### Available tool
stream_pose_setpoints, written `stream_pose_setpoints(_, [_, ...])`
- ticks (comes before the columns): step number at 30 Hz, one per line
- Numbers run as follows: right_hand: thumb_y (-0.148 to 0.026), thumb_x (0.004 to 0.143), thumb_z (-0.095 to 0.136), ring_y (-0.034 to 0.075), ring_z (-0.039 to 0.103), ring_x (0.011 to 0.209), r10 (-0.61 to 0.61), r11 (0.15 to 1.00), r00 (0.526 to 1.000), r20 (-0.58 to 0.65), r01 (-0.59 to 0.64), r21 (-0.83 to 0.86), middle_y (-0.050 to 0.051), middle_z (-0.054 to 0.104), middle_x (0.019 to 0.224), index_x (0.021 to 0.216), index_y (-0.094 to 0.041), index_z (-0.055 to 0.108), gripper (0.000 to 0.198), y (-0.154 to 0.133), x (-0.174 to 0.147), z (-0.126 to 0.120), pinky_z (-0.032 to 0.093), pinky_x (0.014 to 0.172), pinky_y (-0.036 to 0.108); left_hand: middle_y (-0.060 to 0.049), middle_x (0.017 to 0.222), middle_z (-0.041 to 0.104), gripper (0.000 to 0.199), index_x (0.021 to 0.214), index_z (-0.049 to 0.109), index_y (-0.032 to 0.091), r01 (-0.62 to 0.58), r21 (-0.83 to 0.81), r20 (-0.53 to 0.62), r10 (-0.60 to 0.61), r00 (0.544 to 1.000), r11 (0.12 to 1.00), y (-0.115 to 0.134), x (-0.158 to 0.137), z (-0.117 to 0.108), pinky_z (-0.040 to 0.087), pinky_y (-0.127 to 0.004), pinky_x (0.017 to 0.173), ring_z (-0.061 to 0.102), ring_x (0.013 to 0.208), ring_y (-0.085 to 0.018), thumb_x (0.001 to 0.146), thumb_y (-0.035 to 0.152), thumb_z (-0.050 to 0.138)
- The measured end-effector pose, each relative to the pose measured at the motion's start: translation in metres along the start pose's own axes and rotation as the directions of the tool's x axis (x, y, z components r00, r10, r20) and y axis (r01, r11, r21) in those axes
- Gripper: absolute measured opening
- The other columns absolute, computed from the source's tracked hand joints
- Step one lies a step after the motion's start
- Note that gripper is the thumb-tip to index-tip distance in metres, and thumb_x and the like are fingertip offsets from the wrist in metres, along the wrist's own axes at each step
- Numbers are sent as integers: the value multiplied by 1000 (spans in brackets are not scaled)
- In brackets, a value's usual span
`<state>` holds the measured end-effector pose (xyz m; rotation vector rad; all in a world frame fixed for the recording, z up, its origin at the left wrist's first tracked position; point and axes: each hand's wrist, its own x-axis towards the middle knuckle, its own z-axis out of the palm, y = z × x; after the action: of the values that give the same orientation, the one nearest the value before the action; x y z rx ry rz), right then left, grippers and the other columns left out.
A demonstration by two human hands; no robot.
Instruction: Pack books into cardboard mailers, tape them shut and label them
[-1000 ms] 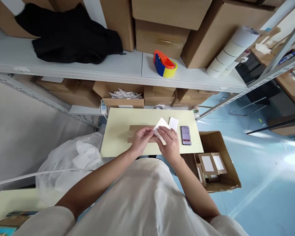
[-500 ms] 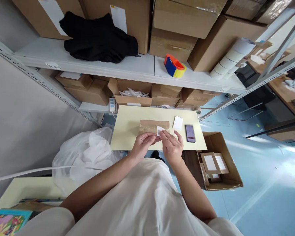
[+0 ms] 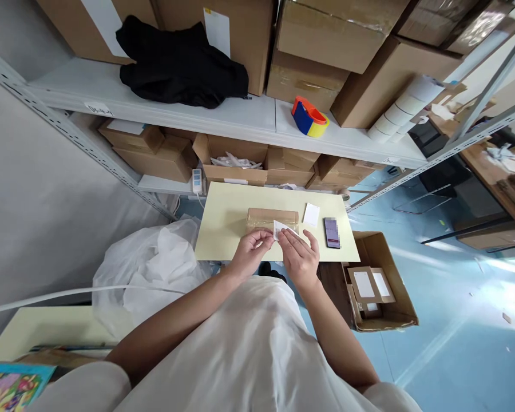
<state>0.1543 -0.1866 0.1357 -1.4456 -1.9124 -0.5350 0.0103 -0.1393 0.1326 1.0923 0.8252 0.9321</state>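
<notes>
White label (image 3: pixel 278 228), less showing vs 1s ago, L hand (image 3: pixel 249 252) pinching corner, R hand (image 3: pixel 300 258) atop, grip unclear

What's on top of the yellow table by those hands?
A taped cardboard box, a white slip and a smartphone. The left hand, right hand and white paper they hold hide part of the box; what's there can't be seen.
</notes>
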Motion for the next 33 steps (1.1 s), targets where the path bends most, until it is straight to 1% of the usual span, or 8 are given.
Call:
stream_pose_setpoints(7, [-17, 94, 52, 17, 69, 103, 87, 992, 993, 84, -94, 88, 2, 73, 111, 109, -26, 68, 25, 1, 1, 7, 41, 103, 34, -5, 93, 54, 19, 78, 58, 19, -190, 162, 46, 185, 982, 968, -9, 11, -5, 48, -29, 78, 54, 89, -17, 88, 35, 55])
stream_pose_setpoints(11, [-28, 91, 58, 20, 69, 104, 204, 907, 964, 168, -251, 339, 6, 73, 109, 106, -23, 70, 20, 4, 8, 8, 51, 93, 36, -5, 92, 54, 19, 80, 57, 19, -323, 264, 88, 311, 946, 909, -8, 20, -7, 47, -31, 81, 55, 90, -17, 91, 34, 51])
stream_pose_setpoints(15, [-31, 86, 64, 20, 70, 98, 354, 675, 875, 331, -484, 557, 6, 75, 104, 100, -24, 72, 17, 6, 22, 6, 56, 87, 34, -4, 88, 53, 19, 80, 56, 19, -432, 405, 169, 398, 902, 806, -1, 27, -11, 47, -29, 77, 54, 86, -16, 93, 30, 48])
stream_pose_setpoints(19, [-31, 85, 65, 19, 70, 92, 391, 463, 777, 493, -629, 624, 4, 75, 98, 95, -24, 74, 15, 13, 33, 9, 56, 85, 34, -5, 89, 53, 16, 83, 56, 20, -498, 512, 223, 451, 864, 700, 5, 35, -14, 46, -31, 80, 54, 87, -16, 94, 25, 46])
stream_pose_setpoints(24, [-33, 80, 70, 17, 70, 79, 435, 134, 618, 655, -763, 632, 2, 74, 83, 81, -21, 72, 12, 26, 38, 28, 56, 77, 31, -5, 86, 55, 14, 79, 49, 20, -480, 504, 210, 437, 874, 718, 3, 48, -14, 46, -30, 77, 55, 84, -16, 92, 23, 46])
stream_pose_setpoints(27, [-34, 77, 72, 15, 68, 74, 447, -53, 542, 711, -778, 627, 0, 72, 76, 76, -20, 69, 14, 35, 41, 41, 56, 74, 29, -3, 80, 54, 15, 75, 45, 20, -370, 430, 122, 353, 927, 823, -2, 59, -14, 45, -26, 66, 53, 73, -14, 90, 25, 46])
stream_pose_setpoints(30, [-38, 76, 72, 13, 67, 67, 491, -246, 449, 747, -751, 613, -2, 70, 71, 74, -21, 64, 19, 48, 43, 51, 56, 72, 29, 2, 67, 48, 14, 75, 45, 20, -167, 371, -16, 185, 983, 913, -5, 75, -18, 39, -22, 54, 47, 58, -10, 88, 26, 46])
stream_pose_setpoints(33, [-41, 77, 71, 12, 67, 61, 535, -369, 346, 770, -724, 582, -5, 67, 66, 75, -21, 59, 23, 67, 42, 59, 57, 68, 28, 6, 59, 42, 12, 74, 46, 20, -12, 378, -158, 77, 984, 926, -5, 96, -27, 33, -19, 48, 40, 50, -8, 84, 25, 49])
